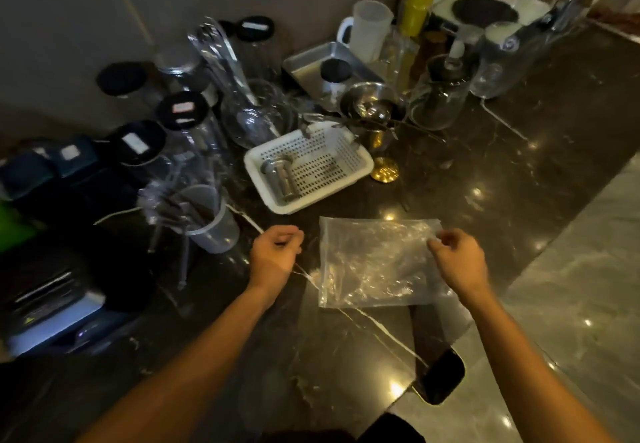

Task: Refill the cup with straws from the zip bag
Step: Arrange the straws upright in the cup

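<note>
Hands hover at zip bag beside cup.

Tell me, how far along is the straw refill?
Mostly done, it seems. The cup already stands full of dark straws, and the zip bag lies flat on the counter, looking empty, though glare hides part of it. In hand: the right hand pinches the bag's edge, while the left hand is curled over something thin I can't identify. Left: perhaps only clearing the bag away.
</note>
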